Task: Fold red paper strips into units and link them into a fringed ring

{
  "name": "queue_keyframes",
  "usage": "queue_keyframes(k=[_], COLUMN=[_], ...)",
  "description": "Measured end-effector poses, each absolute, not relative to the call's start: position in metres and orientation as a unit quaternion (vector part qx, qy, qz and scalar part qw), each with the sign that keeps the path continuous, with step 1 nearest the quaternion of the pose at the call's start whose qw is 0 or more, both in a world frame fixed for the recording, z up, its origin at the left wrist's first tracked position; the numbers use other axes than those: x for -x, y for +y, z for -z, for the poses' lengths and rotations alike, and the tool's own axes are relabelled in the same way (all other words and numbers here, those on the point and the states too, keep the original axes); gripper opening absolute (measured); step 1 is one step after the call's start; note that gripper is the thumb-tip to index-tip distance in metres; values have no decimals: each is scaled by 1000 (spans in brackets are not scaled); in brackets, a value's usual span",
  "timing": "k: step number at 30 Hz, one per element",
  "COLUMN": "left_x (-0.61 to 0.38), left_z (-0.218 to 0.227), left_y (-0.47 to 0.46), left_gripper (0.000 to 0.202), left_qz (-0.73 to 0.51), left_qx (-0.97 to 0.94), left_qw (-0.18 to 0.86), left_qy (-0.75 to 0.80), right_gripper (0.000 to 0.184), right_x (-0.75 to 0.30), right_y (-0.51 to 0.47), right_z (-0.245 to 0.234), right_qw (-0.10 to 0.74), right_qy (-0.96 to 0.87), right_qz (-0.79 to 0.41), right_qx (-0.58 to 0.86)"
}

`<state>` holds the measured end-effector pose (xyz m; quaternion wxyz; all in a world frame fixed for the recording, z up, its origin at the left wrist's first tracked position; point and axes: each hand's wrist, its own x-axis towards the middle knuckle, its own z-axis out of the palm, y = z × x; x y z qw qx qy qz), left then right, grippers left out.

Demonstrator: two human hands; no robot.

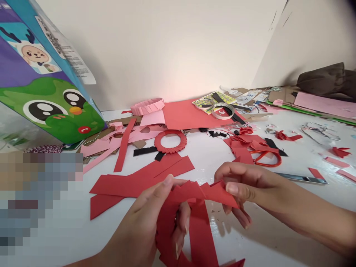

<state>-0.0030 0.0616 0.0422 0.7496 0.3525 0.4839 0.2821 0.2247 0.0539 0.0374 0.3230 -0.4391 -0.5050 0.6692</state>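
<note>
A folded red paper ring point(169, 211), made of overlapping pleats, curves around the fingers of my left hand point(150, 215). My left thumb presses its upper edge from outside while the fingers pass through the middle. At the ring's right end, my right hand point(244, 185) pinches a pointed red paper flap between thumb and fingers. Below the ring hangs or lies a red paper strip point(204, 233); whether it joins the ring I cannot tell. Wide red paper strips point(133, 181) lie just beyond my left hand.
A finished-looking small red pleated ring point(170, 141) and a pink pleated ring point(148, 106) lie farther back. Red-handled scissors point(268, 158) and a metal blade or ruler point(302, 178) sit right. Tape rolls point(223, 111) rest on red paper point(180, 115). A colourful box point(50, 81) stands left.
</note>
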Motion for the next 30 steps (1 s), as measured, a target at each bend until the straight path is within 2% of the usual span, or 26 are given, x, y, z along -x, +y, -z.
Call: queue_keyframes(k=[5,9,15,19,23,27,30], left_x=[2,2,3,6,6,5,8], left_z=[-46,-48,-48,-43,-40,-44,-45], left_y=[62,64,72,75,78,79,79], left_gripper=[37,38,39,30,21,23,34], left_qz=[-310,-305,-296,-323,-337,-331,-308], left_qx=[-304,-310,-304,-327,-305,-308,-338], left_qw=[756,757,746,760,749,738,718], left_qy=[490,487,514,460,482,501,525], right_gripper=[38,38,36,46,39,24,22], right_x=[-225,-225,-240,-258,-279,-294,-298], right_y=[53,54,64,75,84,94,97], right_z=[-37,-36,-33,-39,-41,-34,-33], right_qw=[321,324,380,339,204,150,137], right_qy=[-516,-546,-583,-662,-710,-730,-743], right_qz=[-654,-615,-518,-340,-169,-129,-135], right_qx=[451,468,497,576,653,654,642])
